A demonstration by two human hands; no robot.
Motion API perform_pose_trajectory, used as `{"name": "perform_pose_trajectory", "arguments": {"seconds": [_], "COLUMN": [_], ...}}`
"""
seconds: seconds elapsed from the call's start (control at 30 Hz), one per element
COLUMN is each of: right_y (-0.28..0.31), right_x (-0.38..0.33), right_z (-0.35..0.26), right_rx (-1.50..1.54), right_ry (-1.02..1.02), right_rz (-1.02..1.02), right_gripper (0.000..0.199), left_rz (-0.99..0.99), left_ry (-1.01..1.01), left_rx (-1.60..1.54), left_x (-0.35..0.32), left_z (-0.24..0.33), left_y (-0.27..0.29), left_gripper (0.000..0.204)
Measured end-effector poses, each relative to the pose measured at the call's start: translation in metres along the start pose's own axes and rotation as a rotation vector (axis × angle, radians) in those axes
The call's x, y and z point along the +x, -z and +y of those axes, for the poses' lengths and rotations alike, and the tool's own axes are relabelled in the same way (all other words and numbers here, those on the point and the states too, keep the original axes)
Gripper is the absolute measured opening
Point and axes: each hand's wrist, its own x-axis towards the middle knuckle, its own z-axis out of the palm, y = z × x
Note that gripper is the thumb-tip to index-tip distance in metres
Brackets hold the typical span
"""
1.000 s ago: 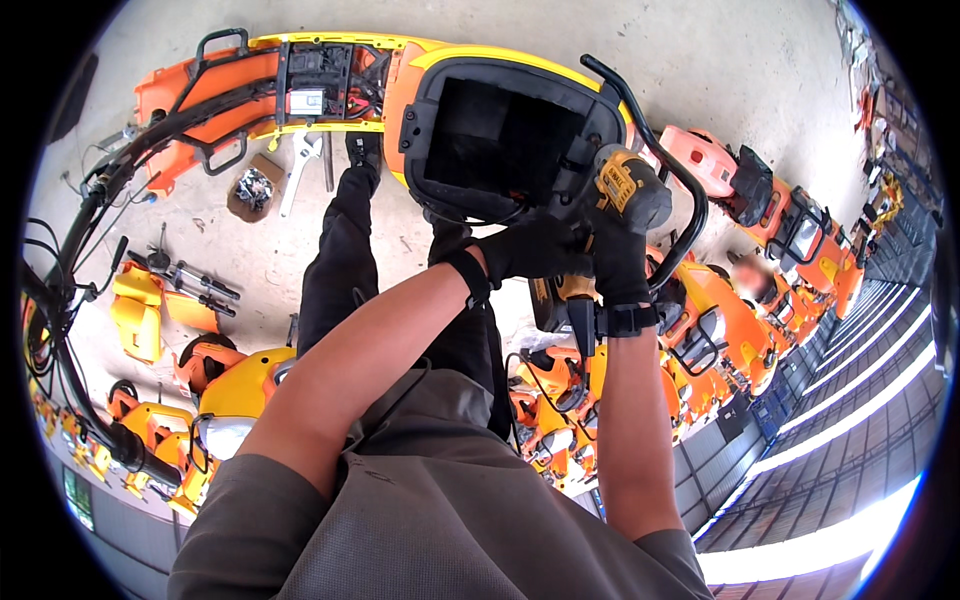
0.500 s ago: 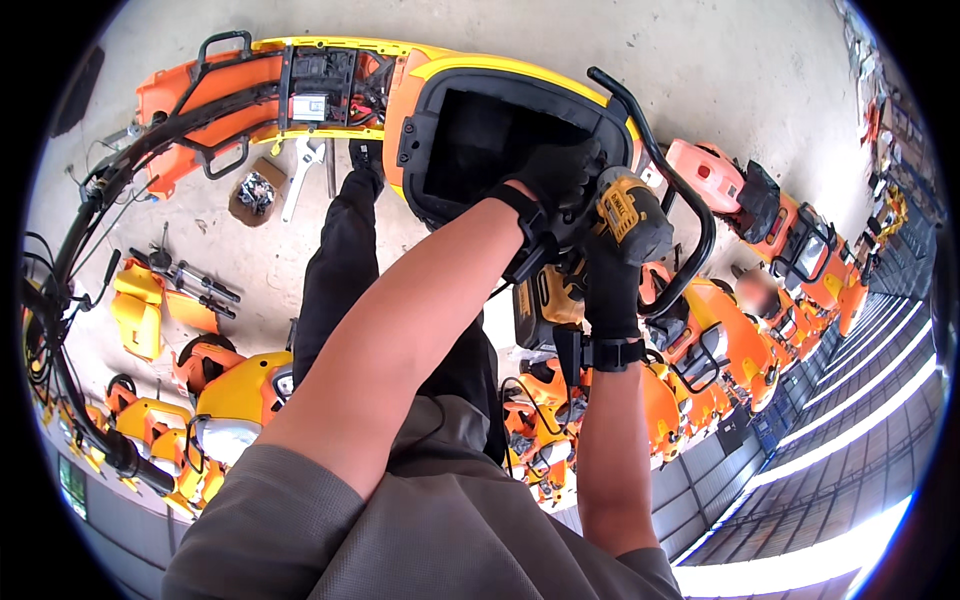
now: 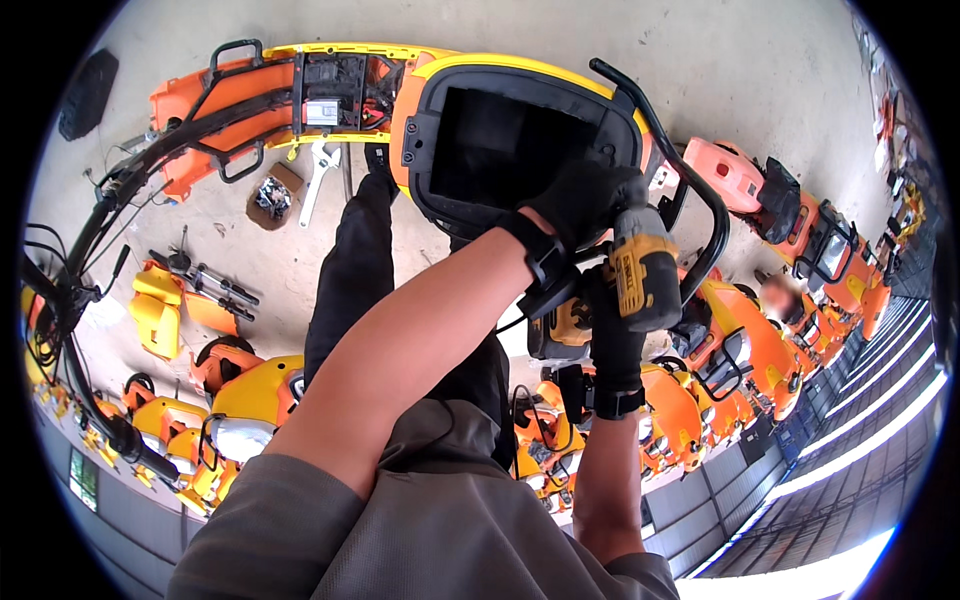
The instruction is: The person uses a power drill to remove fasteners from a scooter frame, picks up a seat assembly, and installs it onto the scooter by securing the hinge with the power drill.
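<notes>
A yellow and black cordless drill (image 3: 645, 275) is in my gloved right hand (image 3: 615, 335), whose fingers are wrapped round its grip. The drill's nose points away from me, beside my gloved left hand (image 3: 585, 205). That hand has its fingers curled together at the drill's front end; what they hold, if anything, is hidden. Both hands are over the near right rim of a black open box (image 3: 428, 150) set in an orange and yellow scooter body. The inside of the box is dark. A bent black bar (image 3: 690, 170) rises just right of the drill.
On the floor at left lie an adjustable wrench (image 3: 318, 180), a cardboard box of small parts (image 3: 288, 180) and yellow body panels (image 3: 157, 310). Rows of orange scooters (image 3: 740, 330) stand along the near side and right. A person (image 3: 780, 300) is among those at right.
The drill has come nearer to me and its nose has turned to point more directly away. My left hand has shifted slightly right and nearer, staying by the drill's front.
</notes>
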Motion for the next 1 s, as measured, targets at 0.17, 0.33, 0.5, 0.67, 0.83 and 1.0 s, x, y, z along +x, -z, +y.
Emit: {"name": "perform_pose_trajectory", "arguments": {"seconds": [0.17,0.33,0.5,0.67,0.83,1.0], "right_y": [0.005,0.032,0.06,0.086,0.117,0.124], "right_x": [-0.045,-0.099,-0.163,-0.221,-0.248,-0.264], "right_z": [-0.015,-0.05,-0.002,0.079,0.085,0.059], "right_rx": [-0.475,-0.633,-0.022,-0.196,-0.054,1.045], "right_ry": [0.306,0.368,0.296,0.472,0.684,0.495], "right_rz": [0.086,0.194,0.301,0.446,0.361,-0.052], "right_gripper": [0.05,0.038,0.052,0.051,0.041,0.027], "left_rz": [-0.052,-0.25,-0.325,-0.255,-0.469,-0.359], "left_ry": [0.022,0.625,0.485,0.242,0.317,0.513], "left_rx": [-0.072,-0.724,-0.726,-0.739,-0.67,-1.077], "left_x": [-0.022,-0.031,-0.057,-0.099,-0.139,-0.195], "left_z": [0.054,0.157,0.24,0.302,0.358,0.325], "left_y": [0.005,0.04,0.031,-0.001,-0.017,-0.005], "left_gripper": [0.024,0.029,0.024,0.03,0.032,0.034]}}
